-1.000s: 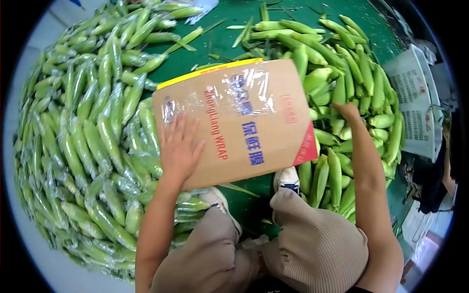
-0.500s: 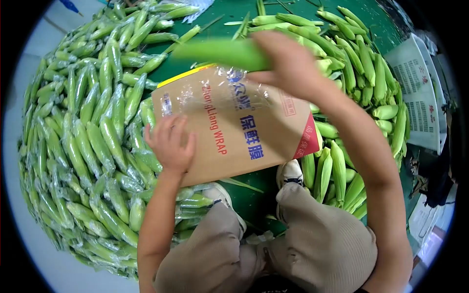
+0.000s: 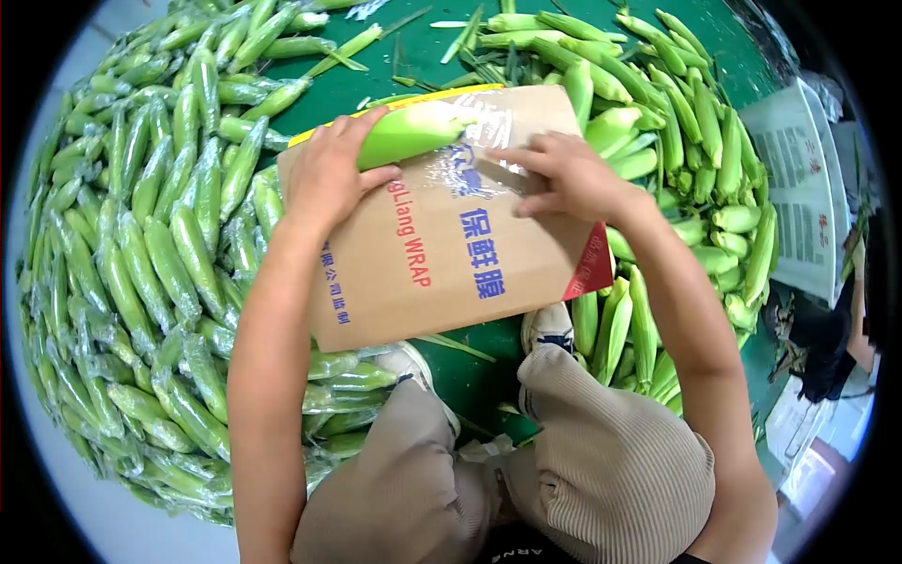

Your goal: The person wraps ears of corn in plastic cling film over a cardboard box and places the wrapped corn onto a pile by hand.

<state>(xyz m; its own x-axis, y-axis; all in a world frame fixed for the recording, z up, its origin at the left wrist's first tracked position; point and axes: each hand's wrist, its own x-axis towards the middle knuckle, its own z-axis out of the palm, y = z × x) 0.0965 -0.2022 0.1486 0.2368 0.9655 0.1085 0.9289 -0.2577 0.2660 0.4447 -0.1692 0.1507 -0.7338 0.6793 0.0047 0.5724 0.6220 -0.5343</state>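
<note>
A green ear of corn in its husk (image 3: 413, 136) lies across the far part of a cardboard cling wrap box (image 3: 395, 282), over shiny clear film (image 3: 484, 127). My left hand (image 3: 334, 169) is closed round the ear's left end, with the thumb on its near side. To the right of the ear's pale stem end, my right hand (image 3: 578, 179) is over the box, fingers apart and a little blurred. Whether its fingertips touch the film I cannot tell. The box has a yellow strip (image 3: 423, 96) along its far edge and sits above my shoes.
Film-wrapped corn (image 3: 141, 254) is heaped on the left. Unwrapped corn (image 3: 695, 122) is piled on the right, beside a white printed crate (image 3: 799, 179). Loose husk leaves (image 3: 465, 38) lie on the green floor (image 3: 413, 56). My knees (image 3: 611, 442) are below the box.
The ear of corn has come down from my raised right hand onto the box. My left hand has moved up and taken its left end; my right hand has let go and lowered.
</note>
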